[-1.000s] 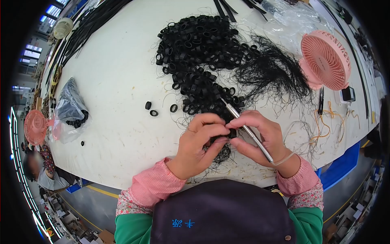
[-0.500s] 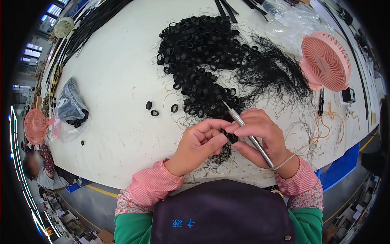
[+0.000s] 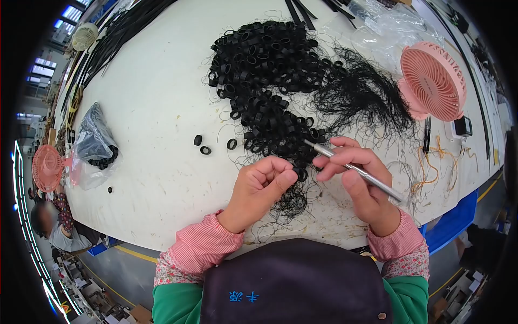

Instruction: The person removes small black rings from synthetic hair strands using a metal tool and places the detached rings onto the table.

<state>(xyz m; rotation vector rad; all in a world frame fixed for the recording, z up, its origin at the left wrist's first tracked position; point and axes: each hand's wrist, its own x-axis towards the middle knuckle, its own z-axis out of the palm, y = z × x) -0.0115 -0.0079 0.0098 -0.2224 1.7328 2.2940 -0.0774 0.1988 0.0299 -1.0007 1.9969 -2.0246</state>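
Note:
My left hand (image 3: 263,186) is closed in a pinch, with a small black ring (image 3: 301,174) at its thumb and fingertip. My right hand (image 3: 362,178) grips a slim silver metal pen-shaped tool (image 3: 372,182) between thumb and fingers. The tool slants up and left, and its tip lies over the edge of a heap of black rings (image 3: 264,59). Below my left fingertips lies a tangle of black threads (image 3: 291,202). Three loose rings, one of them a black ring (image 3: 232,144), rest left of the heap.
A pink fan (image 3: 433,82) stands at the right beside a larger bunch of black threads (image 3: 367,94). Clear plastic (image 3: 394,24) lies behind. On the left are a plastic bag (image 3: 96,135) with rings, another pink fan (image 3: 47,167), a seated person (image 3: 67,232) and long black strips (image 3: 116,32).
My right hand has moved right, away from my left, and its fingers have spread more around the tool. The tool lies flatter. My left hand has hardly moved.

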